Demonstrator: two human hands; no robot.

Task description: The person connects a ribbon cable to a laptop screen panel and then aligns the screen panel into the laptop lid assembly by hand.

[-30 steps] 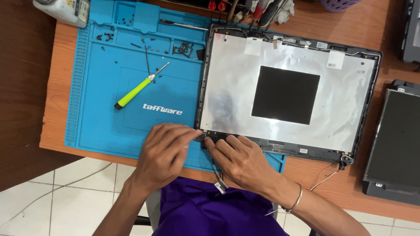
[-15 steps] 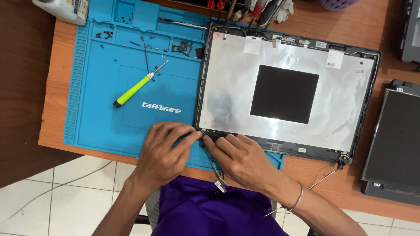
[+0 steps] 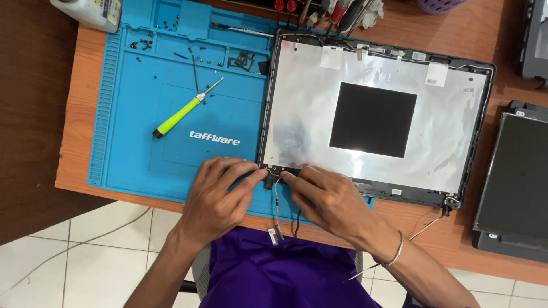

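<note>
Silvery laptop lid panel (image 3: 308,108) lies flat on the counter (image 3: 80,114), long axis left-right. Its near-left hinge corner (image 3: 273,174) sits between both grips: left hand (image 3: 220,197) pinches it from the left, right hand (image 3: 325,199) from the right, fingertips closed on it, cables (image 3: 277,211) trailing toward the person. Versus earlier frames: hands barely shifted, same corner.

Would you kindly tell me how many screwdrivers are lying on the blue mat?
1: a yellow-green-handled screwdriver lies diagonally on the blue mat, left of the laptop lid.

Wooden table (image 3: 80,114) bears blue mat (image 3: 142,165), laptop lid (image 3: 308,108).
</note>
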